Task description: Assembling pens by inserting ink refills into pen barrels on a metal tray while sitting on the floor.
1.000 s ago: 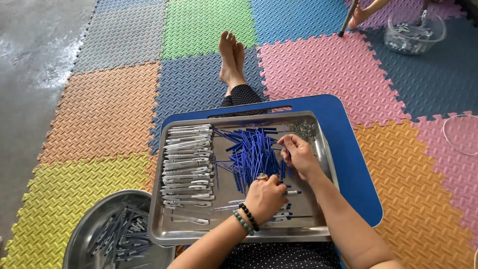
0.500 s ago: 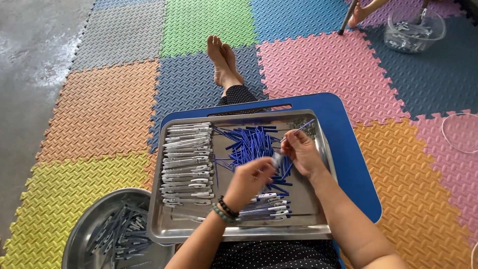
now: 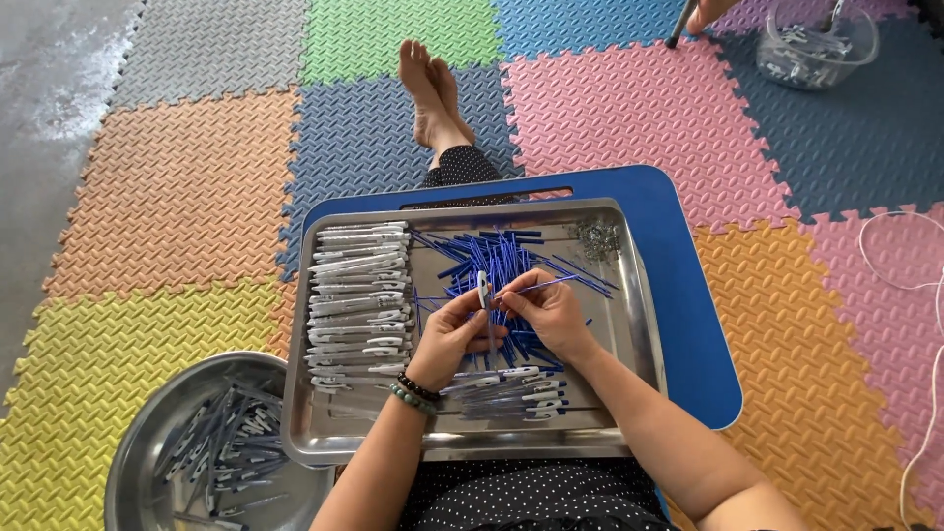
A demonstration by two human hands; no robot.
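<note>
My left hand holds a white pen barrel upright over the steel tray. My right hand pinches a thin blue refill whose inner end meets the barrel. Under both hands lies a heap of blue refills. White pen barrels are stacked in rows along the tray's left side. Several assembled pens lie at the tray's near edge, just below my hands. A small pile of metal springs sits in the far right corner.
The tray rests on a blue lap board over my legs. A round steel bowl with pens stands at the lower left on coloured foam mats. Another person's hand and a clear tub are at the top right. A white cord lies at the right.
My left hand lifted from the tray's near side with a white barrel. My right hand picked a blue refill from the heap and brought it to the barrel.
</note>
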